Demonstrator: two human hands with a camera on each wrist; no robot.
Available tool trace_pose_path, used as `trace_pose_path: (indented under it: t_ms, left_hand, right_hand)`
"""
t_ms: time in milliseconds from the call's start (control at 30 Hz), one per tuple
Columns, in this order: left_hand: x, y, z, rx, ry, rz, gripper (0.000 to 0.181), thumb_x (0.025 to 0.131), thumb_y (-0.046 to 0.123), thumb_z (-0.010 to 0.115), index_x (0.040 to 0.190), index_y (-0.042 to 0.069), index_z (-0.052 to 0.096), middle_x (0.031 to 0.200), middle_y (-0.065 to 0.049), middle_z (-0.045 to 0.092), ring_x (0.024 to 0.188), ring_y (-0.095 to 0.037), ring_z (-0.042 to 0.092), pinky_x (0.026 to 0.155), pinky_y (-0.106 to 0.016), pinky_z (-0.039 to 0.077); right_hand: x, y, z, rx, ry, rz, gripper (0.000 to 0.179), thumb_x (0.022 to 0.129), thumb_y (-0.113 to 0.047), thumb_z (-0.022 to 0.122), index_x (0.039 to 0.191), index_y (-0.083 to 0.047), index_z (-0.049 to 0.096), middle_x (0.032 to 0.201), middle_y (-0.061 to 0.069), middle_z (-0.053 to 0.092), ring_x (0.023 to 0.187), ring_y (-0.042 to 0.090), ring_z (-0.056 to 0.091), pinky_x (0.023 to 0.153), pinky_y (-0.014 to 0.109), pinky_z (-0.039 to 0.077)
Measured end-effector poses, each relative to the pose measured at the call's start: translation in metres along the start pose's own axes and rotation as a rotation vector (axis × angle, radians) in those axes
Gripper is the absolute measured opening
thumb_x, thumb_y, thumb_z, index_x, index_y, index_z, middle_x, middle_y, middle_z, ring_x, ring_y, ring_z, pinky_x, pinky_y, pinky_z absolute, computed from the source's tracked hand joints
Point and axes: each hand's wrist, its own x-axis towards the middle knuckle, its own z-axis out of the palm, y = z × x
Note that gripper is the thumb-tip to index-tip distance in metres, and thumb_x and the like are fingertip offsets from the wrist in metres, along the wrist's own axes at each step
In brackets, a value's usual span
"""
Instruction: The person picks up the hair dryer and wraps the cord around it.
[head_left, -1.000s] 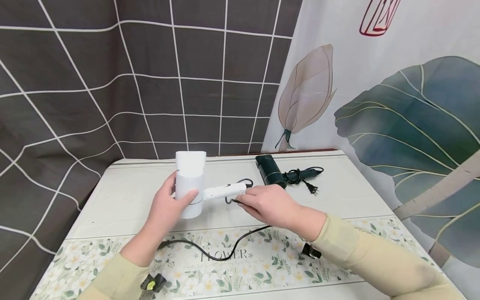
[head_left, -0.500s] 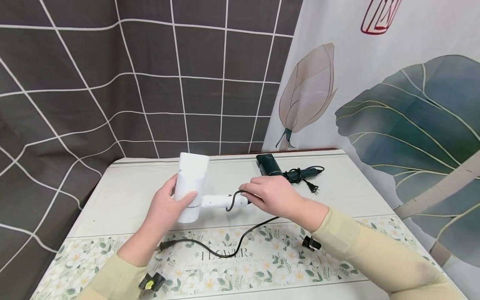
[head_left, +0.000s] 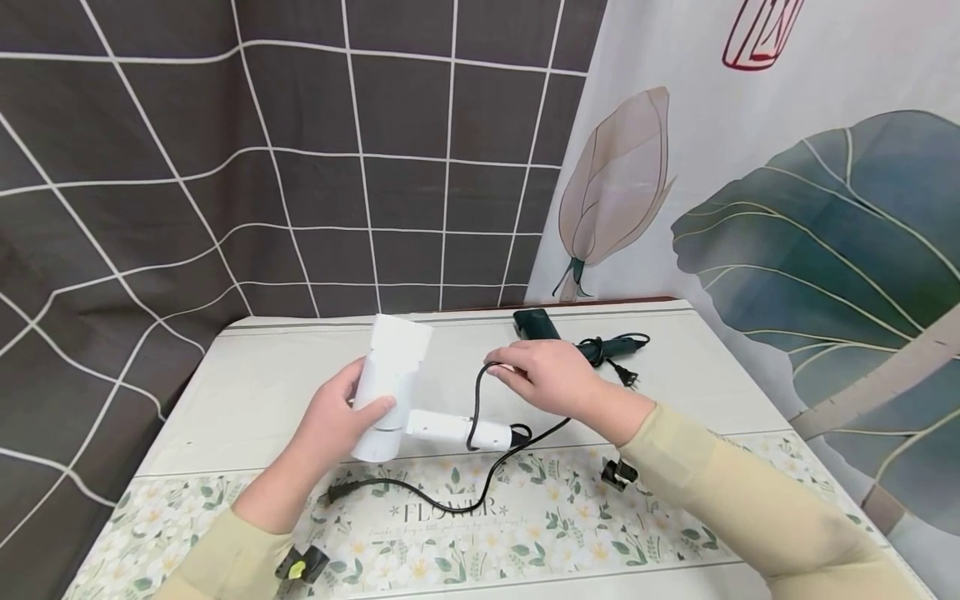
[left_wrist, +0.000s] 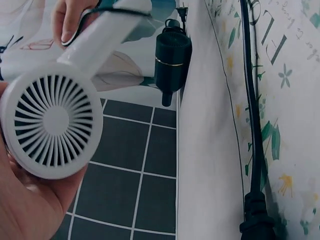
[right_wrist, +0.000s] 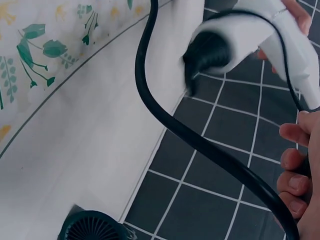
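2 hands in use: both are working on 1 white hair dryer (head_left: 397,354) and its cord.
Dryer position: it is being held above the tablecloth (head_left: 255,400), handle (head_left: 437,427) pointing right.
Left hand (head_left: 337,408): is gripping the dryer, fingers wrapping its body, thumb lying across the near side.
Right hand (head_left: 551,379): is pinching the black cord (right_wrist: 142,75) between thumb and forefinger; the other fingers are curling inward.
Plug (head_left: 341,490): is lying on the floral strip (head_left: 390,567).
Dark green dryer (head_left: 536,324): is resting beyond the right hand.
Step in hand (judged): cord handling; winding or unwinding, cannot tell.
Next move (judged): is calling for a steady left grip and controlled cord.
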Motion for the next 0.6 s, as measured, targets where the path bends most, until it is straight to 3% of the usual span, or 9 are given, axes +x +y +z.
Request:
trace_pose_path:
  t_ms: [267, 467, 600]
  left_hand:
    - [-0.002, -0.005, -0.002, -0.109, -0.051, 0.099, 0.063, 0.093, 0.019, 0.063, 0.148, -0.001, 0.038, 0.135, -0.027, 0.055, 0.12, -0.045, 0.056, 0.093, -0.054, 0.052]
    - [-0.003, -0.004, -0.003, -0.177, -0.075, 0.104, 0.064, 0.093, 0.017, 0.057, 0.149, -0.003, 0.035, 0.132, -0.028, 0.056, 0.117, -0.043, 0.057, 0.093, -0.054, 0.052]
    - [-0.004, -0.006, -0.002, -0.241, -0.084, 0.108, 0.064, 0.091, 0.017, 0.054, 0.149, -0.004, 0.035, 0.129, -0.028, 0.057, 0.111, -0.036, 0.061, 0.091, -0.046, 0.053]
  right_hand:
    - [0.003, 0.004, 0.002, 0.052, -0.118, 0.099, 0.026, 0.101, -0.035, 0.057, 0.117, -0.021, 0.071, 0.108, -0.005, 0.073, 0.087, 0.011, 0.069, 0.068, 0.035, 0.056]
    - [0.004, 0.008, 0.007, 0.062, -0.162, 0.125, 0.028, 0.102, -0.039, 0.053, 0.118, -0.023, 0.07, 0.106, -0.007, 0.073, 0.086, 0.009, 0.067, 0.069, 0.035, 0.055]
    - [0.005, 0.01, 0.013, 0.077, -0.183, 0.132, 0.03, 0.103, -0.041, 0.051, 0.119, -0.024, 0.069, 0.106, -0.009, 0.073, 0.086, 0.008, 0.066, 0.07, 0.034, 0.054]
